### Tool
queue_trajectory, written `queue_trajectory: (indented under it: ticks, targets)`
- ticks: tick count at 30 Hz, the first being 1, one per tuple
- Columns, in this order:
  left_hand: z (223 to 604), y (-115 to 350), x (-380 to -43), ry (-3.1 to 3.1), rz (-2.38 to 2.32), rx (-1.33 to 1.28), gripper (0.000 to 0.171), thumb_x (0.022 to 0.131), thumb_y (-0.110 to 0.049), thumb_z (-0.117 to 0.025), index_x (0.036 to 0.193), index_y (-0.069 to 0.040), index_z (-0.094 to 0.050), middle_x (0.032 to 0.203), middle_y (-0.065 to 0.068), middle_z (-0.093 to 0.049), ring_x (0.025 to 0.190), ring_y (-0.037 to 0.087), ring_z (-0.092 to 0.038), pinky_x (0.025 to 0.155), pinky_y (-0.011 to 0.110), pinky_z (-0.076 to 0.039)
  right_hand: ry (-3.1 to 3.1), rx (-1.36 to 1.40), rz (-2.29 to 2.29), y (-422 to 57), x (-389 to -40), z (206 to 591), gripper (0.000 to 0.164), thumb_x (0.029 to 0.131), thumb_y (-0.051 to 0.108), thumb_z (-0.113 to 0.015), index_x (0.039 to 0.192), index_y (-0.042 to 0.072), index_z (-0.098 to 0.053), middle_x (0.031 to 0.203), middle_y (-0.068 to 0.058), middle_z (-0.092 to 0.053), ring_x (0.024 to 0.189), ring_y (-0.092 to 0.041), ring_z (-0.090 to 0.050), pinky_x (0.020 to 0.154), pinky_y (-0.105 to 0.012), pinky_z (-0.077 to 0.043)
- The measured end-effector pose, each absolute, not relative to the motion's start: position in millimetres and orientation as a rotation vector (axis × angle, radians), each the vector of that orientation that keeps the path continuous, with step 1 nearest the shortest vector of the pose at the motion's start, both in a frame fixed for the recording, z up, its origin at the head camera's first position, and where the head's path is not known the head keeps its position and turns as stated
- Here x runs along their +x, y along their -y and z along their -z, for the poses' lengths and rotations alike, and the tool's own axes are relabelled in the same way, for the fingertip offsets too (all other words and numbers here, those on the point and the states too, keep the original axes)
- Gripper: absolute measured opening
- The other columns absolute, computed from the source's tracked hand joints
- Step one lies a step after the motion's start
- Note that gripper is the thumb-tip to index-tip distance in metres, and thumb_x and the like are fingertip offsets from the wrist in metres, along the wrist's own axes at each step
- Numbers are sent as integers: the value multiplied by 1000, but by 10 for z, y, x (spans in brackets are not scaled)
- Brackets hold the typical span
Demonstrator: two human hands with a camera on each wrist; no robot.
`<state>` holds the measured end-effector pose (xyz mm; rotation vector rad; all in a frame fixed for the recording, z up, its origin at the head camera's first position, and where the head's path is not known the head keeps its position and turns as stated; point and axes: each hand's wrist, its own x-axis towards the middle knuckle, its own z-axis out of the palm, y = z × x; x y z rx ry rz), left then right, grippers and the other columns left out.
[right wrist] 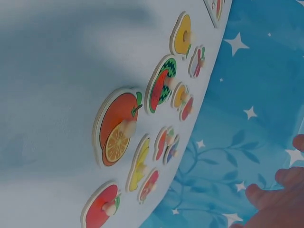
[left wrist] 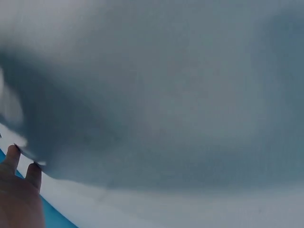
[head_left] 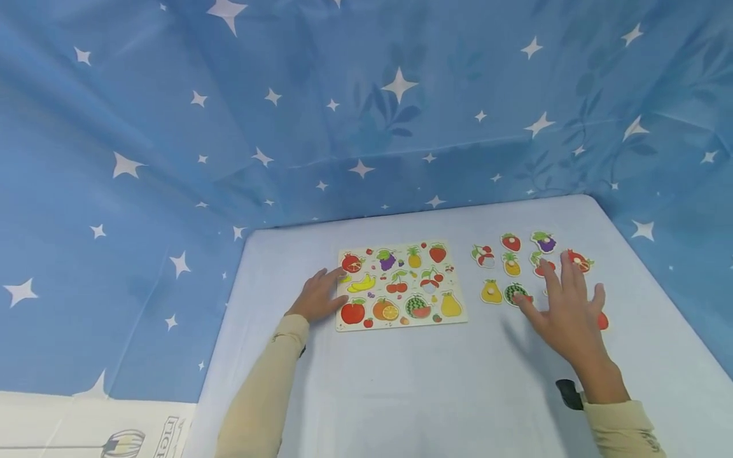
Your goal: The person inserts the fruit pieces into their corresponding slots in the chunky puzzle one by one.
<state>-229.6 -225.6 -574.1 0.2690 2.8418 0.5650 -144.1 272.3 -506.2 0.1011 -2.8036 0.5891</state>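
My left hand (head_left: pixel 316 296) rests at the left edge of a wooden fruit puzzle board (head_left: pixel 380 324), thumb and fingertips touching it. In the left wrist view, its fingertips (left wrist: pixel 34 172) meet the board's edge. Over the loose knobbed pieces at the right, my right hand (head_left: pixel 572 318) hovers with fingers spread, holding nothing. Below its thumb lies the watermelon piece (head_left: pixel 515 292); the apple piece (head_left: pixel 603 321) shows beside the palm. Mostly hidden under this hand in the head view, the orange piece (right wrist: pixel 110 124) and banana piece (right wrist: pixel 138 172) appear in the right wrist view.
Further loose pieces lie around: pear (head_left: pixel 491 292), pineapple (head_left: pixel 511 266), strawberry (head_left: pixel 511 242), grapes (head_left: pixel 544 242) and pomegranate (head_left: pixel 581 261). A pale cloth covers the table (head_left: pixel 395 388). Blue star-patterned fabric (head_left: pixel 355 114) hangs behind and along the sides.
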Motion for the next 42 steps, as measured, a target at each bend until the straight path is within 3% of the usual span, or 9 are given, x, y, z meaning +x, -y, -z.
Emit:
queue_trajectory:
  ticks: [5,13,20,31,35,38,42]
  targets:
    - [5746,2332,-2266,-2871,-585,241,66,88,-49,-67,145,-30,-41,154,-3,-37,146,28,-22,113,57,-26,2780,87,-708,-2814,-1513,4973,87,88,36,-67,154,5,-21,163,-20,0,145,-46,-10,105,-74,10]
    - [5712,2496,-2163,-2914,-568,280,64,89,-52,-63,147,-34,-41,159,-7,-30,147,32,-14,116,59,-12,2841,7,-733,-3114,-1891,4628,90,92,38,-62,158,10,-8,162,-20,9,143,-53,-4,108,-73,5]
    - [5689,2489,-2177,-2926,-570,312,66,89,-54,-63,147,-34,-41,158,-7,-31,147,32,-17,116,59,-12,2809,15,-815,-3500,-2175,4415,88,92,33,-64,157,7,-10,162,-23,0,145,-50,-1,106,-75,7]
    - [5609,2405,-2257,-2878,-522,287,69,88,-55,-63,150,-35,-38,158,-9,-30,147,29,-17,116,58,-16,2925,-37,-867,-3825,-2605,4280,84,96,44,-56,156,5,-12,157,-30,-15,142,-54,-10,105,-77,-3]
    - [5635,2335,-2313,-2852,-487,287,71,88,-56,-63,151,-37,-35,158,-10,-30,148,29,-16,115,59,-19,2997,-82,-882,-3994,-2687,4394,86,95,49,-54,155,1,-14,151,-35,-23,136,-57,-20,100,-77,-19]
    - [5682,2303,-2301,-2843,-498,294,72,88,-56,-64,151,-37,-35,158,-10,-30,148,29,-16,115,60,-19,3060,-143,-887,-4088,-2685,4520,89,93,57,-52,153,0,-20,145,-35,-31,126,-58,-30,88,-76,-35]
    - [5763,2311,-2232,-2853,-484,300,72,88,-56,-63,151,-36,-35,159,-11,-29,148,27,-16,117,56,-17,3139,-209,-908,-4151,-2638,4737,89,91,61,-51,149,-2,-28,140,-36,-35,121,-58,-32,88,-74,-37]
